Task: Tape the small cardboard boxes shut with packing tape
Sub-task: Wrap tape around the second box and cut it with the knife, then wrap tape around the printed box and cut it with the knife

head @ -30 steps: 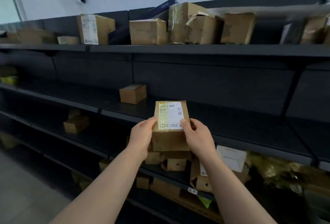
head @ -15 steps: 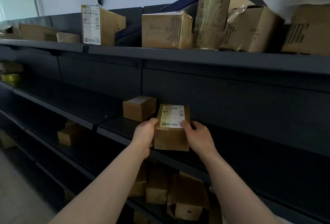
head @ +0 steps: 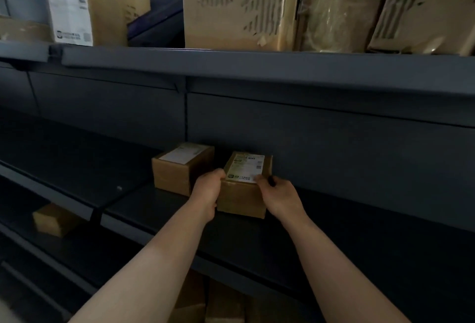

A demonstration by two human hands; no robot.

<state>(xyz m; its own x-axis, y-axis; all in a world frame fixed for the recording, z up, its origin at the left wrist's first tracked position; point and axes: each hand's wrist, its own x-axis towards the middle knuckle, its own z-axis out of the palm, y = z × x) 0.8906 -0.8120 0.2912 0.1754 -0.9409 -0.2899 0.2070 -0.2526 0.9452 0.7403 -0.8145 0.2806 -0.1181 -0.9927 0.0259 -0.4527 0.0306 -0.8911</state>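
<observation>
A: Where was the box?

B: The small cardboard box (head: 244, 194) was on the dark middle shelf (head: 159, 209), upright, near the back panel (head: 334, 158). Its bottom edge met the shelf surface, but I couldn't tell if the full weight was down. A white shipping label (head: 245, 168) was on its top face, with the print too blurred to read.

A: Hands?

B: Both were on it. The left hand (head: 207, 194) gripped the left side, with its thumb hooked over the top front edge. The right hand (head: 277, 196) held the right side, with its thumb on the label's near corner. The fingers behind the box were hidden.

A: Any neighbours?

B: A second small box (head: 177, 171) sat just to the left on the same shelf, also labelled on top. The left hand was between the two boxes. I couldn't tell if it touched the second one.

A: And the rest?

B: The top shelf (head: 257, 65) carried a large carton (head: 236, 6) with a scuffed print. Next to that was a plastic-wrapped carton (head: 339, 6), and further left a carton with a long white label (head: 84, 3). On a lower shelf at the left there was a small brown box (head: 54, 219), blurred. More cardboard boxes (head: 205, 304) were at the bottom, between the forearms.
</observation>
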